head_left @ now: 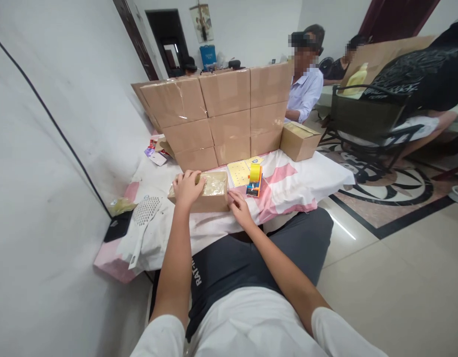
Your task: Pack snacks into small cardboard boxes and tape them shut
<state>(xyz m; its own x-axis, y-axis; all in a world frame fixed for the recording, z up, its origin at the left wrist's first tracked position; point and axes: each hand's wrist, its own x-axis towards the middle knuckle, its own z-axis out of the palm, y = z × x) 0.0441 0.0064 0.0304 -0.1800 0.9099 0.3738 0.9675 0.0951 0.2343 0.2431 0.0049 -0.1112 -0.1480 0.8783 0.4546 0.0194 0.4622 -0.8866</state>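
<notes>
A small cardboard box (pixel 213 194) with clear tape over its top lies on the cloth-covered table (pixel 296 179) in front of me. My left hand (pixel 188 186) rests flat on the box's top left part, fingers curled over it. My right hand (pixel 239 207) touches the box's near right corner, fingers pressed against its side. Just right of the box sits a yellow tape dispenser (pixel 255 180) with an orange and blue frame, lying on a yellow sheet (pixel 239 173).
Taped cardboard boxes (pixel 221 114) are stacked like a wall at the table's back, with one more box (pixel 299 140) at the right. A white perforated paddle (pixel 144 214) lies at left. A white wall (pixel 46 148) runs along the left. Other people sit behind and right, near a black chair (pixel 366 119).
</notes>
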